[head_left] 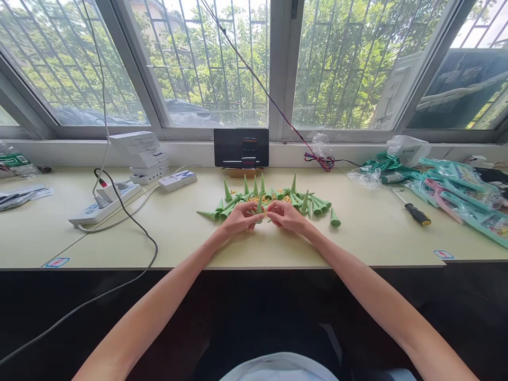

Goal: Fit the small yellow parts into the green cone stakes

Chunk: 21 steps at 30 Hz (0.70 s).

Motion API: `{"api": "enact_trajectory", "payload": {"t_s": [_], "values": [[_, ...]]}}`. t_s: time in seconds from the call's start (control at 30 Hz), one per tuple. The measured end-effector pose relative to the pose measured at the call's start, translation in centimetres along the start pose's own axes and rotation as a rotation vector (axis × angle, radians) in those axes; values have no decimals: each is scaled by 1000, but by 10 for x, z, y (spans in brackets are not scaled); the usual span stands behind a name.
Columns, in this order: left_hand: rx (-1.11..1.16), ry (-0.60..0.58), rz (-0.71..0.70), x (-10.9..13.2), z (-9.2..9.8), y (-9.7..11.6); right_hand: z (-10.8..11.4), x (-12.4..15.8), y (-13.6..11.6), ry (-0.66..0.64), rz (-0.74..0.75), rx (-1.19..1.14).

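Over the front of a pile of green cones (316,206), my two hands meet with fingertips close together. My left hand (238,218) is closed on one green cone (260,203), held upright with its point up. Against the base of that cone, my right hand (289,216) pinches a small orange-yellow piece (265,212), too small to make out well. More such small orange-yellow pieces (254,199) lie among the cones behind my hands. Several cones stand on their bases at the back, and others lie on their sides. My hands hide part of the pile.
A black screen (226,148) stands behind the pile. To the left are a power strip (95,210), white boxes (145,156) and a dark cable (153,241) over the table edge. On the right lie a screwdriver (416,214) and teal packaged items (468,190).
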<state>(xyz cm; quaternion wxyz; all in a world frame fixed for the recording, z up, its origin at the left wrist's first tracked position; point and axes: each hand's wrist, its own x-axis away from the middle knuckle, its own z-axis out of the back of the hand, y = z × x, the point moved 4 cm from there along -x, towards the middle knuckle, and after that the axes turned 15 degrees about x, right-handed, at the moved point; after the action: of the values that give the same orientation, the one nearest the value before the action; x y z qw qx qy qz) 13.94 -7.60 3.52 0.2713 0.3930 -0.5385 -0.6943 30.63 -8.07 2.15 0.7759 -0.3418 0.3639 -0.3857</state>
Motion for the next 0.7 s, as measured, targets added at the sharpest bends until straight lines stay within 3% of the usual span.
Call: {"api": "enact_trajectory", "payload": {"t_s": [0.53,0.7], "values": [[11,-23,13,1,1,0,-5,-2,9,-12,18,97],[26,2,-26,0,3,1,-4,-2,4,8,4,30]]}}
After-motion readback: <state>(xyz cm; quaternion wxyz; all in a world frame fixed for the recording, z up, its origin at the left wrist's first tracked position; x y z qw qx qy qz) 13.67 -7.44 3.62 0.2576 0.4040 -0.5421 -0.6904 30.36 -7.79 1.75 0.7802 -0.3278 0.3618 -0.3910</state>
